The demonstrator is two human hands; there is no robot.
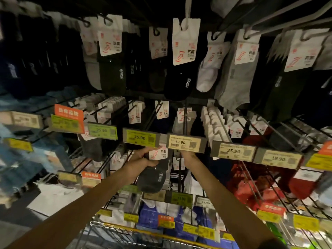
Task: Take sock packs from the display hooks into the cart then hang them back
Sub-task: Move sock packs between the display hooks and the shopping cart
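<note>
My left hand [142, 161] grips a dark sock pack [155, 175] by its white card header, just below the yellow 25.90 price tag [139, 138]. The pack hangs down from my fingers in front of the middle row of hooks. My right hand [186, 156] reaches up behind the 19.90 price tag [184, 143], which hides its fingers. The wire cart [136, 232] shows at the bottom edge, below both forearms.
Rows of display hooks [222, 123] carry black, grey, white and red sock packs above and to both sides. Price tags line the hook ends. Blue and white packs [149, 216] hang lower, just beyond the cart's rim.
</note>
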